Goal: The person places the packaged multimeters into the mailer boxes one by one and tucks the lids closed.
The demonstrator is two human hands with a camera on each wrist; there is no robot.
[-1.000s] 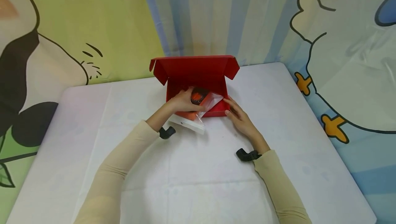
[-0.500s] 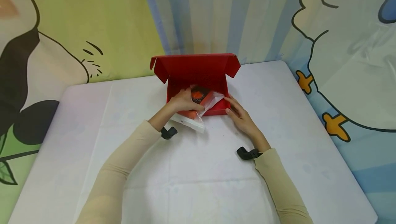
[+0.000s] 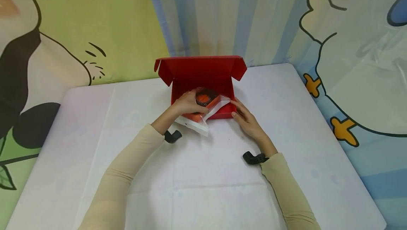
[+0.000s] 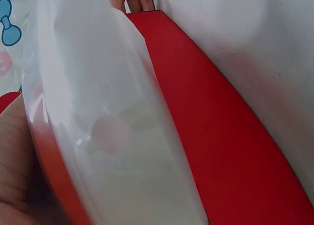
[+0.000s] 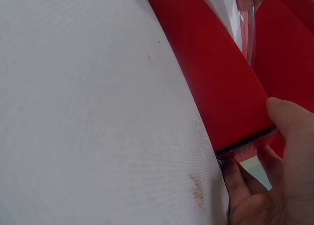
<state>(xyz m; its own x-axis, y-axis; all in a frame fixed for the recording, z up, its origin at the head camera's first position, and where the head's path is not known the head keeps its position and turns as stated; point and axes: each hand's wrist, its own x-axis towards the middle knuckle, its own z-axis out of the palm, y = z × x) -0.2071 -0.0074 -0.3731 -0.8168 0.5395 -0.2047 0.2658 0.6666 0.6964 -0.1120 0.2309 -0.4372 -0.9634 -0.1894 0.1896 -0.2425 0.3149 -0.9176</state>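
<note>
A red cardboard box (image 3: 227,111) stands with its lid up near the back of the table. My left hand (image 3: 187,103) grips an orange and black packet (image 3: 204,98) in a clear plastic bag, tilted in the box opening. The bag's white end (image 3: 194,125) hangs over the box's front wall. In the left wrist view the clear bag (image 4: 113,112) lies across the red front wall (image 4: 206,136). My right hand (image 3: 248,120) holds the box's right front corner. Its thumb lies on the rim and its fingers on the side, as the right wrist view shows at the red wall (image 5: 216,77).
The lid (image 3: 200,66) rises at the back, its side flaps folded out. A white cloth (image 3: 203,187) covers the table. Printed curtains (image 3: 216,14) hang right behind the box. Each wrist wears a black camera mount (image 3: 254,158).
The packet has shifted slightly in my left hand, and more of its black and orange face shows. My right hand stays at the box corner.
</note>
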